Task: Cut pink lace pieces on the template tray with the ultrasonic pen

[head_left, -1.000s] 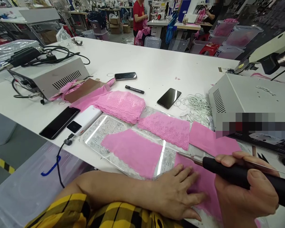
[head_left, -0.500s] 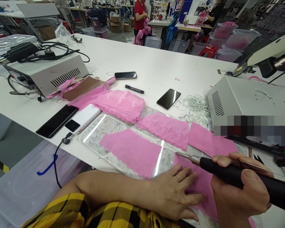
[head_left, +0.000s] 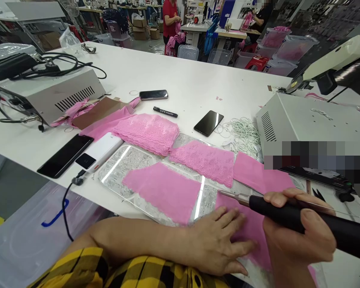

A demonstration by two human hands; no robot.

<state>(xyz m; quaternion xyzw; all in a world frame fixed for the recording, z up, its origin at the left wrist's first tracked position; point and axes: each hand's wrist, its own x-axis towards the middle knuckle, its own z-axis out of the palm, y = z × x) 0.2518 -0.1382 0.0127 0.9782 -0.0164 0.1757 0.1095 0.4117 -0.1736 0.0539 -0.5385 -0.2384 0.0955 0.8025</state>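
Note:
My left hand (head_left: 217, 240) lies flat with fingers spread on a pink fabric piece (head_left: 252, 230). Wrapped in my right hand (head_left: 300, 232) is a thick black-handled tool (head_left: 277, 210) with a slim pointed metal tip. That tip is at the upper left corner of the fabric under my left hand; whether it touches is hard to tell. To the left, a plain pink panel (head_left: 165, 192) rests on a clear board (head_left: 111, 166). Behind it are a pink lace panel (head_left: 202, 160) and a stack of lace pieces (head_left: 147, 132). Another pink piece (head_left: 261, 174) lies further right.
Grey boxes with vents stand at the left (head_left: 63, 94) and right (head_left: 303, 120). Phones (head_left: 208, 123), a black marker (head_left: 165, 112), a white power bank (head_left: 103, 150) and tangled pale cord (head_left: 243, 134) lie on the white table (head_left: 180, 76). Two people are in the background.
The view has shifted slightly, so everything sits a little further left. My hands, the tool and the fabric hold nearly the same positions relative to one another.

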